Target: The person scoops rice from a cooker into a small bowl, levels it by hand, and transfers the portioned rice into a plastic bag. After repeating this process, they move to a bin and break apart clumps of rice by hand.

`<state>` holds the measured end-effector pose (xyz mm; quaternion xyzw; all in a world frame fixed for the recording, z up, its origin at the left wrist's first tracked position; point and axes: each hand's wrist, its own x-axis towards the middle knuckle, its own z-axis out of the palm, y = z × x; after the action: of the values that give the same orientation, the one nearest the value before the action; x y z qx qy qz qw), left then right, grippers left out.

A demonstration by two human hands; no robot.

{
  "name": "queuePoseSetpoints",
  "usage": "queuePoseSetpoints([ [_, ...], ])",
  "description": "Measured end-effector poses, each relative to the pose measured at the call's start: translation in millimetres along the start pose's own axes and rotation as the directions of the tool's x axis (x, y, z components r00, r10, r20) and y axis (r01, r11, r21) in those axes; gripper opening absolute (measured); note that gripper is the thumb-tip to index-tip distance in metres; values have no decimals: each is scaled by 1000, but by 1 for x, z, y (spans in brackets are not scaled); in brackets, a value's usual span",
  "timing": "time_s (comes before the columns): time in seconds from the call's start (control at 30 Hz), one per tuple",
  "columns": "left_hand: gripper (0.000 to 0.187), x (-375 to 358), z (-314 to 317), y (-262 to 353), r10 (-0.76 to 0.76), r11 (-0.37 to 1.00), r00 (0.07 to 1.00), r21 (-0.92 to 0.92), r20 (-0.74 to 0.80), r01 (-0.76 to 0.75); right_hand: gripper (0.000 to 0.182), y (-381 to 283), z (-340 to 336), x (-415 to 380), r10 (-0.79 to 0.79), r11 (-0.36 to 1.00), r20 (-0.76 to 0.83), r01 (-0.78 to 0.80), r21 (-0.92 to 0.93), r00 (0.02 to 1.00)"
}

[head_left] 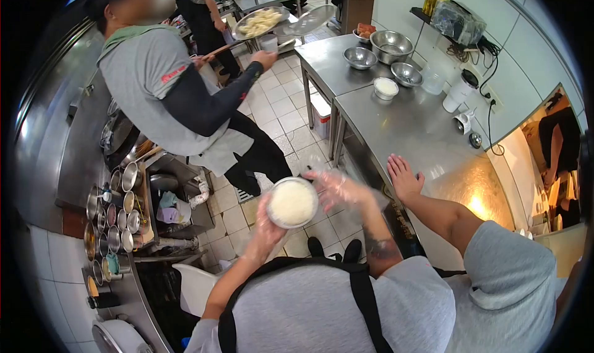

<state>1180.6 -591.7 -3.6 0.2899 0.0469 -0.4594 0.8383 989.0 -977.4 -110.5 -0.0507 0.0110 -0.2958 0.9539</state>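
My left hand (266,225), in a clear plastic glove, grips the side of a small round metal bowl (317,199). White, grainy food (292,203) that looks like rice fills the bowl nearly to its rim. On the other side my right hand (339,189), also in a loose clear glove, has its fingers spread, the tips right by the rim. The bowl is in front of my chest, above the tiled floor.
At left a person (161,87) carries a pan of pale pieces (260,23). Another person's bare hand (405,176) rests on the steel counter (427,130) at right. Metal bowls (391,45) and a white bowl (385,88) stand there. Several pots (114,238) crowd the left side.
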Motion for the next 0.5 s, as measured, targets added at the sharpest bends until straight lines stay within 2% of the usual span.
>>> queuePoseSetpoints([
  [0.03,55,16,8,-8,35,997,995,71,89,-42,86,1,3,0,-2,1000,-2,2,-8,1000],
  [0.07,54,37,9,-16,-17,999,997,33,70,14,86,2,6,-2,-5,1000,-6,5,-18,1000],
  [0.1,56,46,26,-22,20,991,994,131,106,-33,86,2,8,-3,-5,1000,-9,4,-22,1000],
  [0.17,63,79,32,-32,-31,982,989,191,142,4,86,4,6,-6,-6,1000,-16,6,-28,1000],
  [0.2,71,87,36,-40,43,908,989,407,140,-97,85,3,6,-5,-6,999,-16,6,-32,1000],
  [0.23,80,90,43,-43,117,778,981,600,152,-186,85,3,5,-3,-5,999,-16,5,-38,1000],
  [0.27,82,121,5,-59,170,663,976,716,139,-217,85,2,5,-1,-2,999,-17,1,-43,1000],
  [0.37,81,86,-8,-47,102,732,991,668,92,-137,85,0,0,1,5,999,-10,-5,-36,1000],
  [0.4,77,67,-13,-35,104,660,992,742,72,-123,88,-5,-6,1,35,999,13,-36,11,999],
  [0.47,68,46,-99,-36,166,586,983,793,81,-164,92,-21,-39,5,62,996,29,-60,-66,998],
  [0.5,66,26,-130,-38,243,643,970,752,-18,-147,94,-26,-50,7,77,992,35,-73,-103,996],
])
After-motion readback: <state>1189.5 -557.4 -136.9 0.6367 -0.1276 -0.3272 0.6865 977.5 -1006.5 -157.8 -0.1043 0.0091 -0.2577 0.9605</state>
